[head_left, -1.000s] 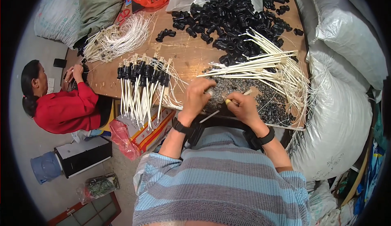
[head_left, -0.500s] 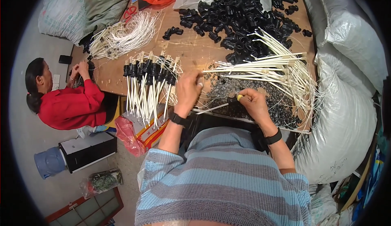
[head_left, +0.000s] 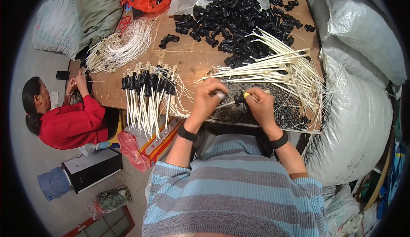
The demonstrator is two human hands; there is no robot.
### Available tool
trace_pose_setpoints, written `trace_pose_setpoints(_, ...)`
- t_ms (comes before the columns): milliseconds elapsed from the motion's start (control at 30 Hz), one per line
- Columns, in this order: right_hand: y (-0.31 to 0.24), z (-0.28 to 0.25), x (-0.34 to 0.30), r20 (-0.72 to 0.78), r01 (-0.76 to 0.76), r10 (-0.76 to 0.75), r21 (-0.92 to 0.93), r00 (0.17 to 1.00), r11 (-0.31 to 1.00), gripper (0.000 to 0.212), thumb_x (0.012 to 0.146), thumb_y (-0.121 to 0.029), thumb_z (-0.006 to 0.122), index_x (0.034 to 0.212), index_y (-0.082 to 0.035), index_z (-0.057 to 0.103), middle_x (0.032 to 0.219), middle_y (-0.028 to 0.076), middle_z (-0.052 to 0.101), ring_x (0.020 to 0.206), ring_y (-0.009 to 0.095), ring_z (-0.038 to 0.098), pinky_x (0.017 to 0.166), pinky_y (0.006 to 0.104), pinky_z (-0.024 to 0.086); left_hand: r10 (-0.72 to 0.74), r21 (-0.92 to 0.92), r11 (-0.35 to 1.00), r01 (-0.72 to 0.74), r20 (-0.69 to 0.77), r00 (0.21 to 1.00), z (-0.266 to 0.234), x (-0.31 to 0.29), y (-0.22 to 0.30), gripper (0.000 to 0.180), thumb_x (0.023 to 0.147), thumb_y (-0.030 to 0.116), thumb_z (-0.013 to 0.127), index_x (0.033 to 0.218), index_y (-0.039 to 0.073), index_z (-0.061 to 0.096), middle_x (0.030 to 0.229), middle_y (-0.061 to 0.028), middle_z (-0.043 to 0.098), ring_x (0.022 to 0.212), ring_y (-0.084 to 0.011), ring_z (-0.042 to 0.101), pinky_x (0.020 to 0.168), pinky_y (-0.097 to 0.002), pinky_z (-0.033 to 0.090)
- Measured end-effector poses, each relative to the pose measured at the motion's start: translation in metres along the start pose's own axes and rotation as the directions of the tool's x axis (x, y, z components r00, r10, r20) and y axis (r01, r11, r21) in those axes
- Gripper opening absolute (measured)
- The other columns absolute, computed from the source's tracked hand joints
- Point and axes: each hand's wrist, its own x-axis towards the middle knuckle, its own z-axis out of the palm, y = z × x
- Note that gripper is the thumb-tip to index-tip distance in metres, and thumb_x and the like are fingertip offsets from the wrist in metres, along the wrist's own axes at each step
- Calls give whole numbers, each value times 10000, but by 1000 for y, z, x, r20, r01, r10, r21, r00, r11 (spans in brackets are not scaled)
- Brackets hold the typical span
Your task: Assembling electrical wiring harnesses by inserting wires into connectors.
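My right hand (head_left: 260,105), with a yellow cover on one fingertip, pinches a small black socket-like part (head_left: 239,99) above the near edge of the table. A white sleeved wire (head_left: 224,105) sticks out from that part toward the left. Close by on the left, my left hand (head_left: 207,97) has its fingers curled together, with something pale at the fingertips that I cannot make out. Beneath both hands spread many small dark pieces (head_left: 282,109). A loose heap of white sleeved wires (head_left: 277,64) lies just beyond them.
A big pile of black sockets (head_left: 241,23) covers the far table. Left of my hands lie wired sockets (head_left: 149,83), then coiled white wires (head_left: 128,43). Stuffed white sacks (head_left: 354,113) crowd the right side. A co-worker in red (head_left: 77,117) sits at the left.
My left hand has moved right, toward the black part, its fingers more curled. The right hand still pinches the part. The whole view has shifted slightly.
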Motion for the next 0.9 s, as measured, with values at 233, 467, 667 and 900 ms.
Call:
trace_pose_setpoints(233,1,10,-4,-94,287,-356,-423,930,860,64,819,-101,650,872,-70,666,651,92,614,532,257,597,492,338,445,-213,-220,956,196,-56,976,47,-8,8,220,739,-111,628,895,32,686,825,8,625,766,-59,575,678,-200,452)
trace_pose_setpoints(467,-10,12,-9,-33,446,-529,-493,848,747,61,841,-112,590,874,-103,640,701,62,626,542,264,605,462,350,443,-333,-328,900,288,-89,939,47,-8,2,176,754,-82,641,903,2,684,751,4,639,651,-37,558,561,-180,443)
trace_pose_setpoints(667,-10,3,-12,0,460,-481,-295,877,838,124,816,-62,624,935,-80,655,682,55,620,520,218,585,459,317,421,-291,-131,951,279,-80,953,40,-7,1,176,729,-73,658,877,20,679,807,15,643,725,-41,567,659,-184,447)
trace_pose_setpoints(900,-14,-25,-2,298,-309,152,600,942,738,120,865,-31,630,976,-10,671,626,-82,513,523,3,392,475,171,280,87,140,985,-100,97,992,34,-6,29,370,680,-71,644,1036,33,655,915,-104,652,860,-267,641,808,-312,508)
